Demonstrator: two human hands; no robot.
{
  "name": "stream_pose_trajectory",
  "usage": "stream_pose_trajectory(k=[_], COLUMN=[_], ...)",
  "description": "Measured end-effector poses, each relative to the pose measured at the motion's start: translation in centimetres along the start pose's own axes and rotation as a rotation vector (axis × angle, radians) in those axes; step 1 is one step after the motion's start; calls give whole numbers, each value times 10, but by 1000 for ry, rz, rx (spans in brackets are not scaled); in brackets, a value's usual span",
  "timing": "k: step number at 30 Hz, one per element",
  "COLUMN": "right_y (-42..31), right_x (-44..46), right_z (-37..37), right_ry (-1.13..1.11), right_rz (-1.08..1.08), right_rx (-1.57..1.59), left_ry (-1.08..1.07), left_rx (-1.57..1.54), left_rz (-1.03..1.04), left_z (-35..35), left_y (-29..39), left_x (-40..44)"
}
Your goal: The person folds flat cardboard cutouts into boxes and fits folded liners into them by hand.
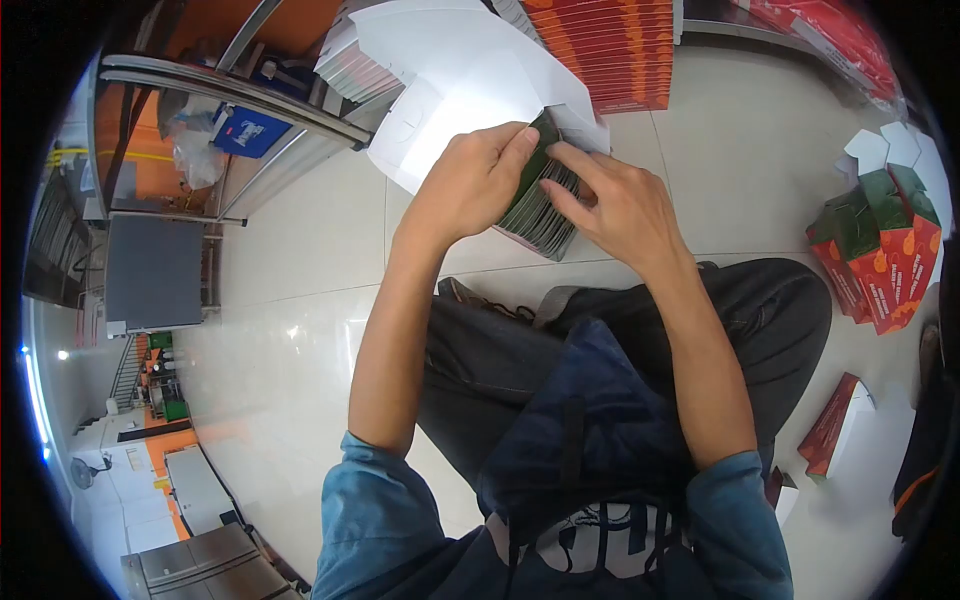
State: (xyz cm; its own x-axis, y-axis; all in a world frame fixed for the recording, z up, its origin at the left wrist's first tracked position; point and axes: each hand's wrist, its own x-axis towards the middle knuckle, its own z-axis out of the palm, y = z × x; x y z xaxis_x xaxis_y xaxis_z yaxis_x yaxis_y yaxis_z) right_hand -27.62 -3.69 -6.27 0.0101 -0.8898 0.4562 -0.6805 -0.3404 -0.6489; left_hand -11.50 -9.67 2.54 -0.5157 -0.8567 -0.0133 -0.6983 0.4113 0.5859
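A stack of flat folded green cardboard boxes [545,225] stands on the floor in front of me, its many layered edges facing my legs. My left hand [480,180] is closed over the left side of the stack, its thumb pressed on a dark green cardboard panel [537,158]. At the right side, my right hand [625,200] has its thumb and index finger apart, with the fingertips at the edge of that panel. White cardboard flaps [450,110] spread out behind and left of my hands.
A tall stack of red-orange cardboard [610,50] stands behind. Several assembled red and green boxes [880,250] sit at the right, with a single box [835,425] nearer me. A metal rack [230,90] is at the left. A red plastic-wrapped bundle [820,35] lies at the far right.
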Motion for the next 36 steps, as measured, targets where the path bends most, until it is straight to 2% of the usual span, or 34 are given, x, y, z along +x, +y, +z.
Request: stream_pose_trajectory(k=[3, 6, 13, 15, 20, 26, 27, 30, 31, 33, 35, 36], right_y=[-8, -18, -10, 0, 15, 21, 20, 3, -4, -14, -14, -14], right_x=[-2, -2, -1, 0, -2, -1, 1, 6, 8, 11, 17, 20], right_z=[1, 3, -4, -7, -29, -39, -40, -40, -42, -46, -42, -40], right_ry=[-20, -153, -143, -73, -38, 65, 95, 280, 265, 244, 203, 179], right_rz=[-79, -22, -43, -88, -9, -47, -62, 95, 153, 270, 323, 349], right_rx=[45, 69, 183, 235, 213, 226, 227, 441, 440, 440, 334, 283], left_ry=[12, 26, 24, -37, -201, -202, -136, 130, 258, 623, 766, 709], left_rx=[31, 50, 13, -53, -258, -599, -533, -345, -288, -137, -125, -142], left_rz=[-15, -41, -62, -81, -188, -197, -126, 25, 32, 11, -120, -143], left_z=[2, 6, 15, 16, 17, 35, 35, 21, 10, -12, -24, -21], left_y=[0, 0, 3, 18, 47, 43, 44, 50, 45, 13, -27, -41], left_x=[0, -1, -6, -10, -19, -31, -33, -40, -45, -45, -43, -40])
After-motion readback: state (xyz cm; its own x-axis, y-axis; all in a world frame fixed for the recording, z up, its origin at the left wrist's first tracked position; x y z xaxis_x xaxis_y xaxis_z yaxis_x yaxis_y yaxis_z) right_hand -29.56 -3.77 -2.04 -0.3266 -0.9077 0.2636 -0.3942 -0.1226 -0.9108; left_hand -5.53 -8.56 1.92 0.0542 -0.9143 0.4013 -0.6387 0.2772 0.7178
